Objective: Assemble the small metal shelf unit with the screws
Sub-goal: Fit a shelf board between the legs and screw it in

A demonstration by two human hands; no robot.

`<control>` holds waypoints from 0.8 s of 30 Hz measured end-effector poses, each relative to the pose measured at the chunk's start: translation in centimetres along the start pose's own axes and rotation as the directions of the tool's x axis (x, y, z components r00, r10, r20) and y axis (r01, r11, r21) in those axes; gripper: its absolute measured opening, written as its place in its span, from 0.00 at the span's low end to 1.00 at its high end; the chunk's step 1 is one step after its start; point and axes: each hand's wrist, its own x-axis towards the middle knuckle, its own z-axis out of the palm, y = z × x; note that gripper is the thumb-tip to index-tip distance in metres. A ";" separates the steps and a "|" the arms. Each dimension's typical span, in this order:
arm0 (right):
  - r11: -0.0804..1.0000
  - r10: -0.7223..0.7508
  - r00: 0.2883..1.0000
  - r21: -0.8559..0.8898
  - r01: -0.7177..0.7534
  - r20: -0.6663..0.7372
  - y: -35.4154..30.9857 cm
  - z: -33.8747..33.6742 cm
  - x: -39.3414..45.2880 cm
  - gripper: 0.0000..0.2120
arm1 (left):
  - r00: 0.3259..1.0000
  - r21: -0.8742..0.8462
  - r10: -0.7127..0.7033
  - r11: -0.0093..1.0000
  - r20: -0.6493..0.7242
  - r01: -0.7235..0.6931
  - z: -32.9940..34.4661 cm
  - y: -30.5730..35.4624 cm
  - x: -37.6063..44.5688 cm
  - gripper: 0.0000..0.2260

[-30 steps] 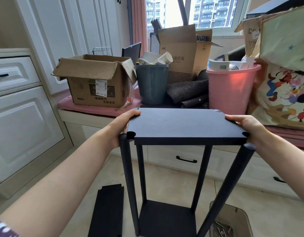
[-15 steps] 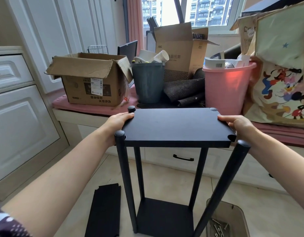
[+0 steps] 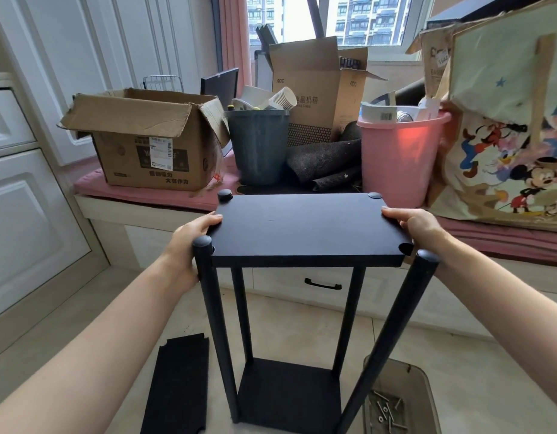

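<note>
- Black top panel [image 3: 305, 228] sits between four upright poles, above the bottom shelf [image 3: 286, 393].
- My left hand [image 3: 189, 236] and right hand [image 3: 418, 227] grip its two short edges, fingers curled over them.
- Screws [image 3: 386, 411] lie in a tray [image 3: 424, 386] on the floor.

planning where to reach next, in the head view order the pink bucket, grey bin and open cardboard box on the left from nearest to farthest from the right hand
From the right hand:
1. pink bucket, just behind it on the window seat.
2. grey bin, mid-seat, further left.
3. open cardboard box, far left end of the seat.
</note>
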 end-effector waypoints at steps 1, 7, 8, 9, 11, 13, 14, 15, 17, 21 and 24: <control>1.000 0.008 1.000 -0.012 -0.008 0.003 -0.1 0.0 -0.1 0.12 | 1.000 -0.023 0.003 1.000 -0.009 -0.003 0.0 -0.1 -0.1 0.12; 0.996 0.001 1.000 -0.085 -0.003 -0.024 -0.4 0.1 0.3 0.13 | 0.997 -0.055 0.018 0.998 -0.069 -0.022 0.4 0.0 -0.6 0.09; 0.996 -0.005 1.000 -0.090 0.003 -0.024 -0.2 0.0 0.5 0.13 | 0.997 -0.051 0.029 0.998 -0.068 -0.032 0.4 0.0 -0.6 0.09; 0.996 -0.015 1.000 -0.086 0.013 -0.024 -0.1 -0.1 0.7 0.13 | 0.997 -0.046 0.040 0.998 -0.063 -0.043 0.4 0.0 -0.8 0.08; 0.996 -0.024 0.999 -0.090 0.021 -0.026 0.4 -0.3 1.0 0.12 | 0.996 -0.039 0.061 0.997 -0.064 -0.064 0.5 0.0 -0.9 0.08; 0.995 -0.009 1.000 -0.100 0.007 -0.020 1.0 -0.4 1.1 0.14 | 0.994 -0.038 0.069 0.997 -0.080 -0.072 0.6 0.0 -1.0 0.07; 0.995 -0.006 1.000 -0.105 0.005 -0.016 1.3 -0.5 1.2 0.15 | 0.994 -0.040 0.070 0.997 -0.081 -0.073 0.7 0.0 -1.0 0.07; 0.994 -0.006 1.000 -0.109 0.005 -0.016 1.5 -0.5 1.3 0.18 | 0.995 -0.043 0.071 0.996 -0.076 -0.075 0.7 0.1 -1.0 0.07; 0.995 0.001 1.000 -0.103 -0.003 -0.015 1.7 -0.6 1.5 0.19 | 0.995 -0.052 0.081 0.995 -0.063 -0.084 0.5 0.0 -1.0 0.07; 0.997 0.046 0.999 -0.056 -0.046 -0.002 2.3 -0.7 1.8 0.13 | 0.995 -0.036 0.090 0.995 -0.037 -0.092 0.2 -0.4 -0.7 0.08; 0.994 0.101 0.994 -0.032 -0.100 0.035 3.6 -0.8 2.0 0.11 | 0.996 0.005 0.090 0.996 -0.017 -0.090 -0.1 -1.1 -0.4 0.11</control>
